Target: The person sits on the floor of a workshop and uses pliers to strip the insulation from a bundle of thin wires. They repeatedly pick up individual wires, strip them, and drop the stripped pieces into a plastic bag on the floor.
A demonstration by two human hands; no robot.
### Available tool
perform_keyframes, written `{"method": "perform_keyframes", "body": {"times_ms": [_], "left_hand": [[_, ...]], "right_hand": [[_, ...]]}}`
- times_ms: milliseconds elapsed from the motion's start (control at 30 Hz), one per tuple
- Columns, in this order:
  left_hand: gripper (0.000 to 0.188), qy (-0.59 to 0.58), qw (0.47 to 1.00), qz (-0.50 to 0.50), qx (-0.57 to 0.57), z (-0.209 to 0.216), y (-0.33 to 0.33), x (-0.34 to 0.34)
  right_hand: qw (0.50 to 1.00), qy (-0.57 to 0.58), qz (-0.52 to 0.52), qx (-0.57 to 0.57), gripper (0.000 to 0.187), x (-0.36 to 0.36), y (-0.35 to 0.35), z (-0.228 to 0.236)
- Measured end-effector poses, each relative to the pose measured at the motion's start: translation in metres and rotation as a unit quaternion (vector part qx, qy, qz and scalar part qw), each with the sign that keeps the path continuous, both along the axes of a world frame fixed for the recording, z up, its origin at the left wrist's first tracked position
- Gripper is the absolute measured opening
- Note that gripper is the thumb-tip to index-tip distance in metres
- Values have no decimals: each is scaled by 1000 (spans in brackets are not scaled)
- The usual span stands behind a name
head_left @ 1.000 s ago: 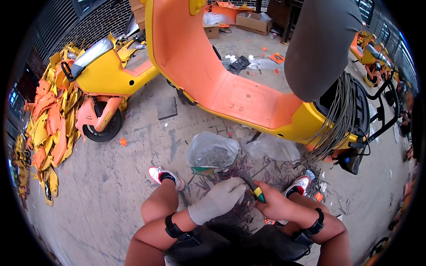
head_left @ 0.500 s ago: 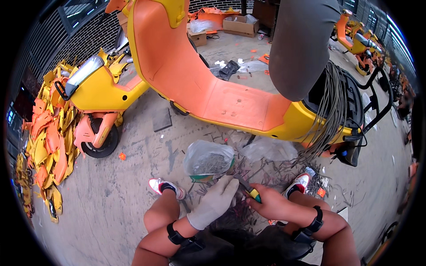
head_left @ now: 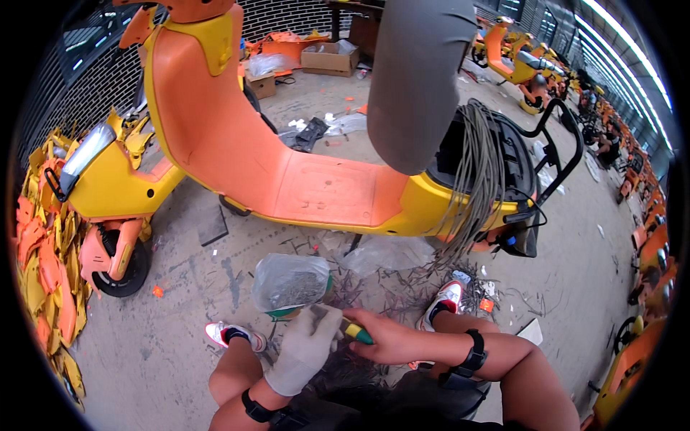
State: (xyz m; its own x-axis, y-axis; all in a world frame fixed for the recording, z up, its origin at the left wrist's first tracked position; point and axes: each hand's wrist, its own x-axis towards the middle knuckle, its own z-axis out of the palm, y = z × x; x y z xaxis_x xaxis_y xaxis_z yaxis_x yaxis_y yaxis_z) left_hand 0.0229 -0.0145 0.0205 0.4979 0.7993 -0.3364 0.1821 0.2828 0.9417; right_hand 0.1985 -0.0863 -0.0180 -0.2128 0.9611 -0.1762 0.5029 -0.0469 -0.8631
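My left hand (head_left: pixel 303 348) wears a pale glove, and its fingers are closed; whatever they hold is hidden. Close against it, my bare right hand (head_left: pixel 381 336) grips a hand tool (head_left: pixel 357 332) with a yellow and green handle. The tool's dark head points at the gloved fingers and is mostly covered by them. Just beyond my hands stands a bucket (head_left: pixel 282 314) lined with a clear plastic bag (head_left: pixel 269 276), holding many thin grey pieces (head_left: pixel 296 289). Similar dark strips (head_left: pixel 381 285) are scattered on the floor around my feet.
A yellow and orange scooter (head_left: pixel 327 190) stands across the front, a bundle of grey cables (head_left: pixel 474 172) draped over its rear. A clear plastic sheet (head_left: pixel 392 253) lies below it. Body panels (head_left: pixel 47 276) are heaped at left; cardboard boxes (head_left: pixel 327 61) stand behind. More scooters line the right.
The view has swung right, so the scooter and bucket sit further left in it. My hands have drawn closer together, and the tool's head is now more hidden by the glove.
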Motion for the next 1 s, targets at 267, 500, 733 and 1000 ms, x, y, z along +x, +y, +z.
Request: {"method": "perform_keyframes", "body": {"times_ms": [267, 500, 733, 1000], "left_hand": [[26, 2, 998, 58, -14, 5, 5, -8], [30, 72, 989, -41, 122, -11, 15, -25], [26, 157, 948, -88, 261, 1, 6, -5], [21, 141, 949, -85, 269, -24, 7, -14]], "right_hand": [[999, 29, 30, 24, 62, -4, 6, 8], [1000, 6, 21, 10, 50, -2, 10, 7], [1000, -16, -18, -4, 48, 14, 0, 7], [1000, -11, -11, 25, 40, 11, -5, -6]]}}
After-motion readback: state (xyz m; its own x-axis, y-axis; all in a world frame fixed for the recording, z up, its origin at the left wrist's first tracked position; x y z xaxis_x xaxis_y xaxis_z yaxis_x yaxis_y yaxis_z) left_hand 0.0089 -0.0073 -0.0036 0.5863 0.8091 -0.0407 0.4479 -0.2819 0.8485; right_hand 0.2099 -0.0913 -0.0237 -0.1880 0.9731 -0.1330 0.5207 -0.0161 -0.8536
